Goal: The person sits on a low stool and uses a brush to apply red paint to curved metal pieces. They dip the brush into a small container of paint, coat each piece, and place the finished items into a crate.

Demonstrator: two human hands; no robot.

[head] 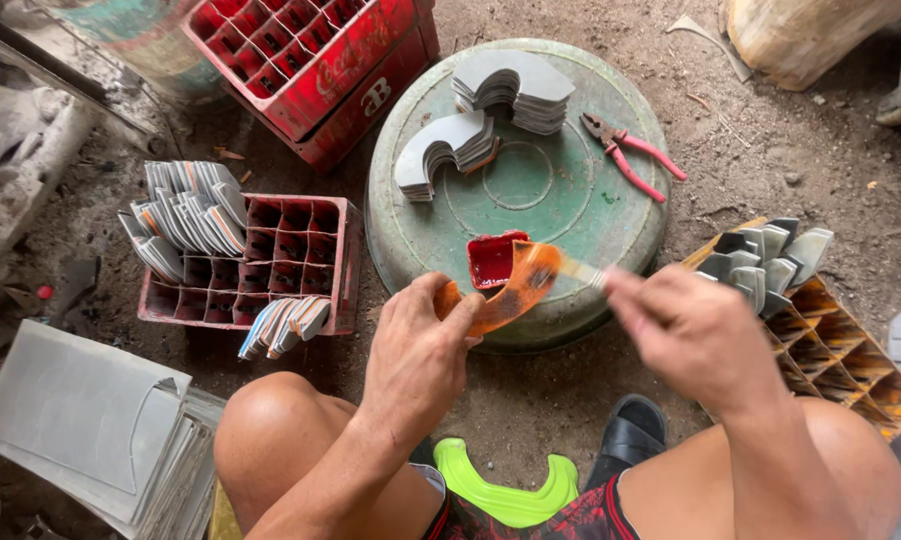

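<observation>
My left hand grips a curved metal piece coated in orange-red paint, held above the near rim of an upturned green basin. My right hand holds a small paintbrush whose bristles touch the piece; the hand is blurred. A small red paint container sits on the basin just behind the piece. Two stacks of grey curved metal pieces rest on the basin top, with red-handled pliers to their right.
A pink crate at the left holds painted pieces in its slots. A red bottle crate stands behind it. A yellow crate with grey pieces is at the right. Grey sheets lie lower left. My knees frame a green stool edge.
</observation>
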